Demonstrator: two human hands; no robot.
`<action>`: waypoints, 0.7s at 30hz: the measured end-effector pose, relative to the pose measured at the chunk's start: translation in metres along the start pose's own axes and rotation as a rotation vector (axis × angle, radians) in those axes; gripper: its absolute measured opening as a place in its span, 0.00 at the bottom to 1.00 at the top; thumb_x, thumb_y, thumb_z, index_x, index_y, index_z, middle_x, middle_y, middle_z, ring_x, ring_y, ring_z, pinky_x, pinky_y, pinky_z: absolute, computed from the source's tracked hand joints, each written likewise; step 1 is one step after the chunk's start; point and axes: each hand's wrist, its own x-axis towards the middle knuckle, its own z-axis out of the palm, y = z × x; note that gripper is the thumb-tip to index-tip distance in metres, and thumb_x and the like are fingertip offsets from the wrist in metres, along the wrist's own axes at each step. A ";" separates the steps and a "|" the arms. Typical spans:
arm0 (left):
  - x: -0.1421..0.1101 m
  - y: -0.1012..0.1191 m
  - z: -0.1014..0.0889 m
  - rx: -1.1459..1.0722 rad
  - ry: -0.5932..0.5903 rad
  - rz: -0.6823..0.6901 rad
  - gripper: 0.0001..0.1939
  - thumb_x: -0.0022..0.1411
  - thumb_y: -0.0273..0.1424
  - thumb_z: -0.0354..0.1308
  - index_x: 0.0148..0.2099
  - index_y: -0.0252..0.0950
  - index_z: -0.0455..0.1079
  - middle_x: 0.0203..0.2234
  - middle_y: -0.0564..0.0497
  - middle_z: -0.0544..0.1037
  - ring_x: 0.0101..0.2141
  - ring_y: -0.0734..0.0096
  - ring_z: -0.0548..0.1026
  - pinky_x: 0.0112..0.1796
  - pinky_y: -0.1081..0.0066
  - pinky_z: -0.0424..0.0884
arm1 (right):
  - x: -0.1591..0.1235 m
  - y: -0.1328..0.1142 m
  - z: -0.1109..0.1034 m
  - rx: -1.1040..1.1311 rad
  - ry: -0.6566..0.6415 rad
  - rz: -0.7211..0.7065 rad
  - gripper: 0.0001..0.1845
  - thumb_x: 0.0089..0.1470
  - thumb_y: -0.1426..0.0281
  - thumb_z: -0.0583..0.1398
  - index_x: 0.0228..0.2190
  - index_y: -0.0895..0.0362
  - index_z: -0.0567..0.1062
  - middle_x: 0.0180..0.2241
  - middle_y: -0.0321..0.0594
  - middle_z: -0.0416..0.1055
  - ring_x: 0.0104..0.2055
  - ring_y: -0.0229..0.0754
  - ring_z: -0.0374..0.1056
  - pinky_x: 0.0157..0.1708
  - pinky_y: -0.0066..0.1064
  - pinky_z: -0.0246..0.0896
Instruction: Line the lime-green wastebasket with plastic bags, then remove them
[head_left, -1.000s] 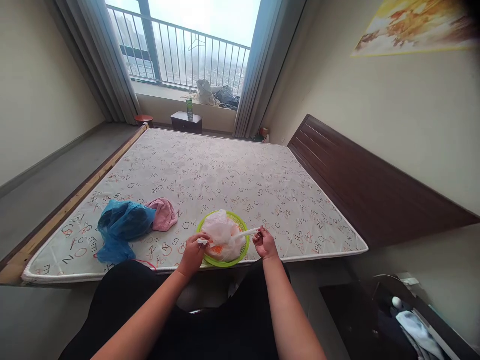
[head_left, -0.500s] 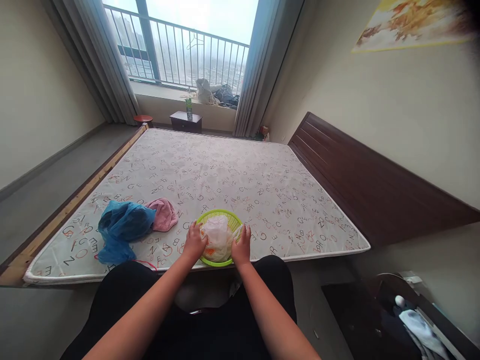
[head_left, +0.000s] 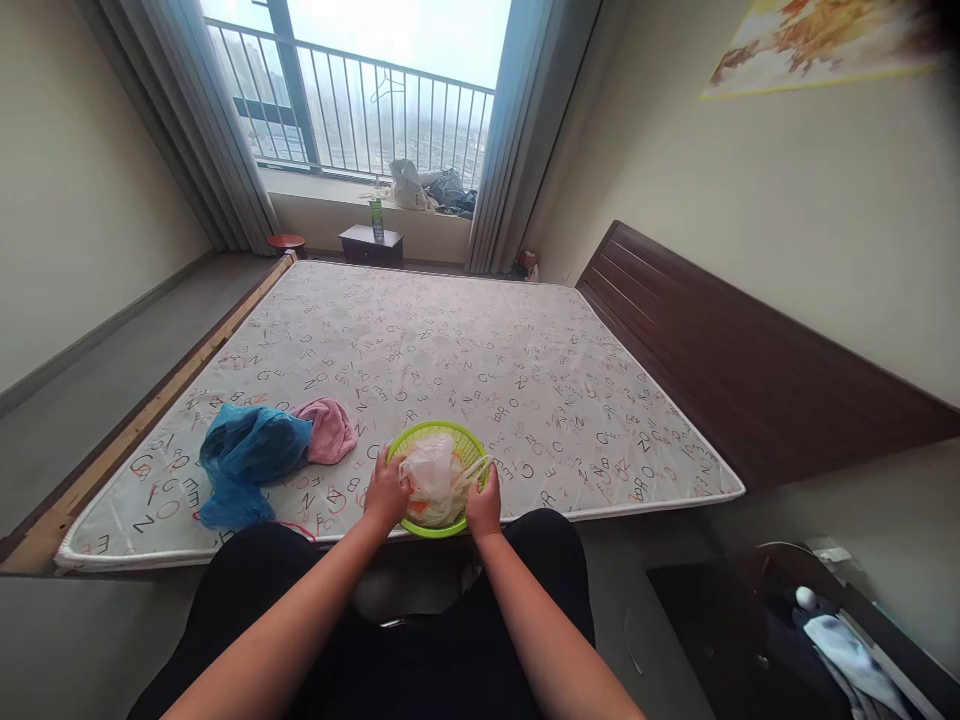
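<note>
A round green plastic basket (head_left: 436, 428) rests at the near edge of the mattress, with a whitish plastic bag (head_left: 433, 475) inside it; the bag's contents are hidden. My left hand (head_left: 386, 490) grips the basket's left rim, its thumb reaching over toward the bag. On the opposite side, my right hand (head_left: 484, 500) is closed at the right rim, beside the bag's pale handle loops. To the left lie a blue plastic bag (head_left: 259, 450) and a pink towel (head_left: 328, 430) touching it.
The letter-printed mattress (head_left: 450, 340) fills the middle, with a dark wooden headboard (head_left: 720, 340) on its right. A small nightstand (head_left: 371, 243) carrying a green bottle (head_left: 377, 217) stands beyond it near the window. At lower right is a dark cabinet (head_left: 697, 620) with cloth on it.
The bag's handle loops now stand out more at the basket's right side, and the bag's top has shifted slightly. Both hands stay at the basket, which has barely moved.
</note>
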 end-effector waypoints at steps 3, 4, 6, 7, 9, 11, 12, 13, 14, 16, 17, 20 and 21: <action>-0.009 -0.004 -0.001 -0.023 0.001 0.009 0.19 0.64 0.28 0.54 0.57 0.36 0.70 0.70 0.37 0.56 0.67 0.45 0.61 0.63 0.45 0.64 | -0.006 0.004 -0.001 0.016 -0.006 -0.005 0.39 0.58 0.64 0.51 0.68 0.64 0.55 0.69 0.58 0.57 0.73 0.51 0.50 0.70 0.47 0.46; -0.013 -0.006 -0.001 -0.033 0.004 0.008 0.19 0.65 0.28 0.54 0.57 0.37 0.70 0.70 0.38 0.56 0.68 0.45 0.60 0.64 0.45 0.64 | -0.009 0.005 -0.001 0.019 -0.009 -0.014 0.39 0.58 0.65 0.51 0.68 0.64 0.55 0.69 0.58 0.56 0.73 0.51 0.50 0.70 0.47 0.46; -0.022 -0.012 -0.002 -0.058 0.030 0.009 0.18 0.65 0.29 0.54 0.57 0.38 0.69 0.70 0.39 0.56 0.68 0.45 0.59 0.64 0.44 0.64 | -0.016 0.006 -0.002 0.023 -0.016 -0.044 0.39 0.57 0.65 0.51 0.68 0.65 0.55 0.69 0.59 0.56 0.73 0.52 0.51 0.70 0.47 0.46; -0.027 -0.017 -0.003 -0.075 0.056 0.017 0.18 0.65 0.29 0.54 0.57 0.38 0.69 0.70 0.39 0.56 0.69 0.46 0.59 0.65 0.44 0.63 | -0.019 0.006 -0.002 0.025 -0.021 -0.062 0.39 0.57 0.65 0.51 0.68 0.65 0.55 0.69 0.59 0.56 0.73 0.52 0.51 0.70 0.47 0.46; -0.037 -0.028 -0.002 -0.124 0.133 0.048 0.20 0.65 0.29 0.53 0.59 0.39 0.66 0.68 0.39 0.59 0.69 0.48 0.58 0.66 0.44 0.60 | -0.023 0.004 -0.002 0.024 -0.033 -0.101 0.39 0.57 0.66 0.50 0.68 0.65 0.55 0.69 0.59 0.57 0.72 0.52 0.52 0.70 0.47 0.46; -0.047 -0.039 0.001 -0.185 0.204 0.061 0.24 0.65 0.28 0.52 0.63 0.40 0.61 0.66 0.39 0.62 0.69 0.51 0.57 0.67 0.44 0.57 | -0.025 0.003 -0.002 0.022 -0.042 -0.127 0.39 0.57 0.66 0.50 0.67 0.65 0.56 0.69 0.59 0.57 0.72 0.52 0.52 0.71 0.47 0.45; -0.051 -0.044 0.003 -0.217 0.229 0.036 0.27 0.64 0.28 0.52 0.65 0.41 0.58 0.65 0.40 0.63 0.69 0.53 0.58 0.68 0.44 0.56 | -0.026 0.003 -0.003 0.023 -0.044 -0.130 0.39 0.57 0.66 0.51 0.67 0.64 0.56 0.69 0.58 0.57 0.72 0.52 0.52 0.71 0.47 0.45; -0.054 -0.048 0.005 -0.251 0.245 -0.009 0.29 0.64 0.28 0.52 0.67 0.41 0.55 0.64 0.40 0.63 0.69 0.54 0.58 0.68 0.45 0.56 | -0.026 0.003 -0.004 0.028 -0.045 -0.125 0.39 0.57 0.66 0.51 0.67 0.64 0.56 0.69 0.58 0.57 0.72 0.52 0.52 0.71 0.48 0.45; -0.057 -0.051 0.008 -0.287 0.249 -0.064 0.30 0.65 0.29 0.52 0.68 0.41 0.53 0.64 0.39 0.64 0.69 0.54 0.58 0.68 0.45 0.56 | -0.025 0.003 -0.005 0.038 -0.045 -0.113 0.39 0.56 0.66 0.51 0.68 0.63 0.56 0.69 0.58 0.57 0.72 0.52 0.51 0.70 0.48 0.45; -0.060 -0.053 0.011 -0.363 0.223 -0.155 0.32 0.65 0.31 0.52 0.69 0.39 0.51 0.63 0.37 0.65 0.68 0.51 0.59 0.67 0.45 0.56 | -0.024 0.003 -0.009 0.068 -0.044 -0.082 0.40 0.55 0.66 0.52 0.68 0.62 0.55 0.69 0.57 0.56 0.73 0.52 0.50 0.70 0.47 0.45; -0.061 -0.053 0.012 -0.399 0.194 -0.176 0.32 0.65 0.33 0.53 0.69 0.37 0.52 0.62 0.36 0.67 0.68 0.50 0.59 0.67 0.45 0.57 | -0.024 0.003 -0.011 0.097 -0.044 -0.070 0.41 0.54 0.66 0.52 0.68 0.62 0.55 0.70 0.56 0.56 0.73 0.52 0.50 0.70 0.46 0.46; -0.062 -0.052 0.013 -0.467 0.096 -0.204 0.33 0.65 0.38 0.54 0.68 0.32 0.56 0.58 0.35 0.72 0.66 0.48 0.64 0.65 0.48 0.58 | -0.025 0.000 -0.015 0.287 -0.035 -0.017 0.43 0.52 0.65 0.54 0.69 0.57 0.54 0.68 0.51 0.60 0.69 0.50 0.57 0.66 0.43 0.55; -0.063 -0.053 0.013 -0.476 0.078 -0.226 0.33 0.65 0.40 0.54 0.68 0.31 0.57 0.57 0.34 0.73 0.65 0.48 0.65 0.65 0.49 0.58 | -0.025 -0.001 -0.014 0.376 -0.026 0.012 0.43 0.51 0.65 0.55 0.68 0.56 0.57 0.66 0.50 0.64 0.67 0.50 0.61 0.63 0.41 0.59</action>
